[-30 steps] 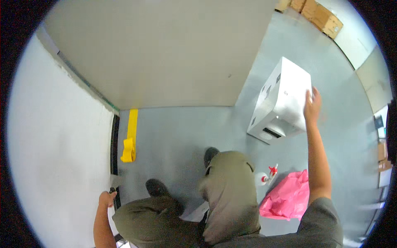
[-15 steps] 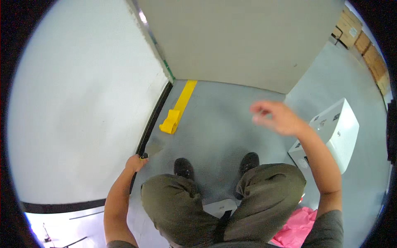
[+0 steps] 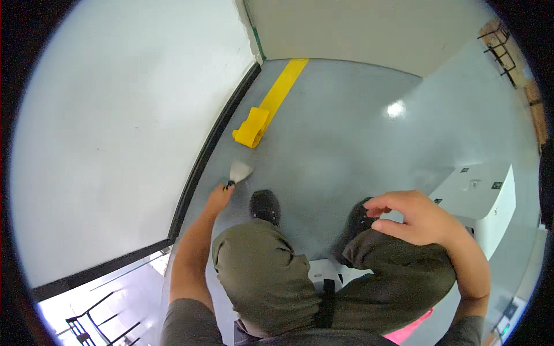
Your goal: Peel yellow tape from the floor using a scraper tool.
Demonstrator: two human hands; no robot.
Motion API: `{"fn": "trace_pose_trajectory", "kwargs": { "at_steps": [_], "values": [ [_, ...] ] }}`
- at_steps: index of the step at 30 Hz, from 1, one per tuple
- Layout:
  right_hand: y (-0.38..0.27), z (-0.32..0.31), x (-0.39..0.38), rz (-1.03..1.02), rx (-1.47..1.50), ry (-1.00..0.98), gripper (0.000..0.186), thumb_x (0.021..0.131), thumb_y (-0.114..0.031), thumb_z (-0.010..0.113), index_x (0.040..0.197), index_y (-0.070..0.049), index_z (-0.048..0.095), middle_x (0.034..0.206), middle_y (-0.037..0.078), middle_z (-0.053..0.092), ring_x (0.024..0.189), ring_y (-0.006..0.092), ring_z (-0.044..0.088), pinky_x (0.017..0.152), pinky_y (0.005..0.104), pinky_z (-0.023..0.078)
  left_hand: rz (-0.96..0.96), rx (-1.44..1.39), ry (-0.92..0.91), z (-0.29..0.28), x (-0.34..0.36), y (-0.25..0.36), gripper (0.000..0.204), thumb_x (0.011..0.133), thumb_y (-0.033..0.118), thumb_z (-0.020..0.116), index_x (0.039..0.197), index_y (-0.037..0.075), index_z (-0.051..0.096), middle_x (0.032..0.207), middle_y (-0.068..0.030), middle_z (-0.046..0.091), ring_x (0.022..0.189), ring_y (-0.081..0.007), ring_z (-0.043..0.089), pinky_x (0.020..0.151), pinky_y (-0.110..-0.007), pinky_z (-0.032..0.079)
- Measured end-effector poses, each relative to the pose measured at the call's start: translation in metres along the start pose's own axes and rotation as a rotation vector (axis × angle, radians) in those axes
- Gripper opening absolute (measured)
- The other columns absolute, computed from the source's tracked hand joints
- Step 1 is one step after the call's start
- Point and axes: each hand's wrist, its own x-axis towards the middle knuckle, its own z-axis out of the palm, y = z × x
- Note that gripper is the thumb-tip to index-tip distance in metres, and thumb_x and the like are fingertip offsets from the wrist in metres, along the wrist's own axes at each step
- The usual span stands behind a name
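No words or numbers can be read. On the white box at the right of the frame there are a few small dark marks. One is near the top edge, one by the right corner and one on the left side. They are too small to make out.

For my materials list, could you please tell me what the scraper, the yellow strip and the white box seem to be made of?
Scraper in the left hand: blade probably metal, smooth and pale grey; dark handle perhaps plastic. Yellow strip: likely flexible plastic tape, fairly matt, since its end curls loosely. White box: satin painted metal or plastic; its smooth, even faces leave that open.
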Motion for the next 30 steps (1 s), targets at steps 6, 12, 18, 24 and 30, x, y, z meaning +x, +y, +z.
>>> {"fn": "trace_pose_trajectory", "kwargs": {
  "at_steps": [6, 12, 18, 24, 30],
  "values": [
    [0.008, 0.006, 0.015, 0.101, 0.135, 0.030, 0.029, 0.085, -0.023, 0.061, 0.107, -0.004, 0.059, 0.087, 0.013, 0.065, 0.080, 0.0242, 0.065, 0.070, 0.0332, 0.050, -0.018, -0.215, -0.074, 0.004, 0.087, 0.046, 0.053, 0.085, 0.048, 0.049, 0.104, 0.000, 0.057, 0.085, -0.0219, 0.063, 0.081, -0.0387, 0.061, 0.075, -0.044, 0.046],
    [0.018, -0.005, 0.006, 0.195, 0.166, 0.040, 0.030, 0.085, -0.024, 0.062, 0.108, -0.004, 0.059, 0.084, 0.012, 0.065, 0.077, 0.0233, 0.065, 0.069, 0.0324, 0.050, -0.073, -0.203, -0.112, 0.002, 0.044, 0.029, 0.051, 0.085, 0.048, 0.049, 0.104, 0.002, 0.060, 0.073, -0.0149, 0.063, 0.068, -0.0302, 0.062, 0.070, -0.041, 0.047],
    [0.015, -0.014, 0.011, 0.224, 0.157, 0.045, 0.031, 0.085, -0.026, 0.062, 0.108, -0.006, 0.058, 0.083, 0.013, 0.065, 0.076, 0.0231, 0.065, 0.068, 0.0321, 0.051, -0.068, -0.136, -0.117, -0.026, 0.035, 0.042, 0.050, 0.085, 0.046, 0.050, 0.109, 0.003, 0.060, 0.104, -0.0203, 0.062, 0.099, -0.0346, 0.058, 0.084, -0.042, 0.044],
    [0.005, -0.005, 0.015, 0.126, 0.087, -0.039, 0.036, 0.089, -0.034, 0.055, 0.113, -0.008, 0.055, 0.080, 0.016, 0.063, 0.073, 0.0297, 0.063, 0.068, 0.0372, 0.050, 0.031, -0.092, 0.049, -0.008, 0.077, 0.037, 0.047, 0.086, 0.041, 0.051, 0.109, 0.001, 0.057, 0.104, -0.0229, 0.061, 0.101, -0.0373, 0.056, 0.085, -0.043, 0.043],
    [0.007, -0.006, 0.010, 0.167, 0.056, -0.091, 0.037, 0.089, -0.032, 0.056, 0.117, -0.007, 0.055, 0.086, 0.012, 0.065, 0.080, 0.0235, 0.064, 0.073, 0.0326, 0.050, 0.114, -0.180, 0.097, -0.024, 0.040, 0.035, 0.043, 0.086, 0.038, 0.055, 0.110, 0.002, 0.054, 0.108, -0.0215, 0.059, 0.101, -0.0388, 0.056, 0.085, -0.043, 0.044]
  ]
}}
